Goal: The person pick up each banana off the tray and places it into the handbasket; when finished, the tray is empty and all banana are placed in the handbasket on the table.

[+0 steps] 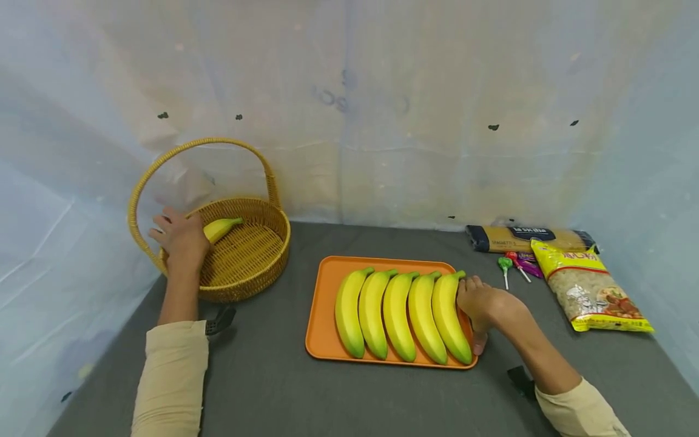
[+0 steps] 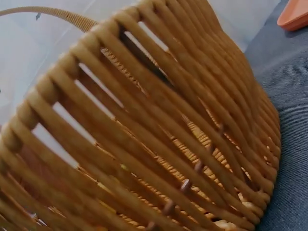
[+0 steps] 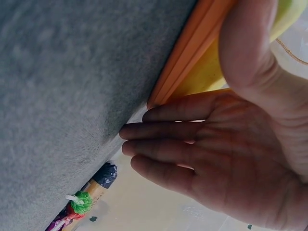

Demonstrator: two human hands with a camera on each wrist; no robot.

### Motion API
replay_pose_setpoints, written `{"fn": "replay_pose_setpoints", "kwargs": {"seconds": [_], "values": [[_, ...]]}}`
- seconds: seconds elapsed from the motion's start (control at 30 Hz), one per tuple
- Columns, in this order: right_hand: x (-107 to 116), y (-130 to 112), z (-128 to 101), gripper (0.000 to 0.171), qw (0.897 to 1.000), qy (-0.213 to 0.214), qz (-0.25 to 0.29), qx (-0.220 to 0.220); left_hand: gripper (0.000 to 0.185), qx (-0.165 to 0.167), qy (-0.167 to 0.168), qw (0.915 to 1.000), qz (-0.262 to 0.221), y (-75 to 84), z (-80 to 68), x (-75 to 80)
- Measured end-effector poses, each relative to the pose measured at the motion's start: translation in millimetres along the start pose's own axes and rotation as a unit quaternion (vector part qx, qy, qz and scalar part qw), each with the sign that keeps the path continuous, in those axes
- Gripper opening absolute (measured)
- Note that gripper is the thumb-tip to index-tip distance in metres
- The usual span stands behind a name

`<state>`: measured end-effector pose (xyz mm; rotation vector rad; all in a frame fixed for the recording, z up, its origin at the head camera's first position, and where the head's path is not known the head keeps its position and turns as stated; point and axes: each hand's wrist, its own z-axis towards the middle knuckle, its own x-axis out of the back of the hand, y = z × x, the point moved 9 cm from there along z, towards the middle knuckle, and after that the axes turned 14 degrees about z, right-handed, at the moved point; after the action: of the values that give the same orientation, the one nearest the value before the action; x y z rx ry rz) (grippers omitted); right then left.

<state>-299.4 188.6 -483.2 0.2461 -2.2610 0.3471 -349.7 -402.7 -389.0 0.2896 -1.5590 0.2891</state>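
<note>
Wicker basket (image 1: 248,258): left hand (image 1: 182,240) grips banana (image 1: 219,228).

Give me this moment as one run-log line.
left hand: holds banana in wicker basket | right hand: rests against rightmost banana on orange tray | five bananas on tray

The left hand (image 1: 182,238) hides the stem end of the banana (image 1: 221,227) in the basket (image 1: 256,267); the printing on the packets beside the tray (image 1: 327,315) is too small to read.
</note>
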Motion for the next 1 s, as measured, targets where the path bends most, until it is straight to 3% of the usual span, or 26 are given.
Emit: {"fn": "replay_pose_setpoints", "kwargs": {"seconds": [0.07,0.17,0.37,0.7,1.0], "values": [[-1.6,2.1,2.8,0.150,1.000,0.002,0.010,0.001,0.088,0.010,-0.017,0.9998,-0.008,-4.0,-0.9,-3.2],[-9.6,10.5,14.5,0.155,1.000,-0.001,0.016,0.002,0.104,-0.001,-0.033,0.9994,-0.013,-5.9,-6.3,-6.4],[-25.0,28.6,38.4,0.163,1.000,0.003,-0.012,0.006,0.101,-0.032,-0.066,0.9972,-0.011,-3.6,-19.6,-9.8],[-17.9,30.3,41.0,0.169,0.999,0.026,-0.041,0.013,0.104,-0.098,-0.056,0.9934,0.017,20.9,-27.3,8.7],[-15.5,30.0,38.2,0.161,0.999,0.016,-0.036,-0.010,0.113,-0.086,-0.101,0.9911,0.008,27.2,-29.8,0.0]]}}
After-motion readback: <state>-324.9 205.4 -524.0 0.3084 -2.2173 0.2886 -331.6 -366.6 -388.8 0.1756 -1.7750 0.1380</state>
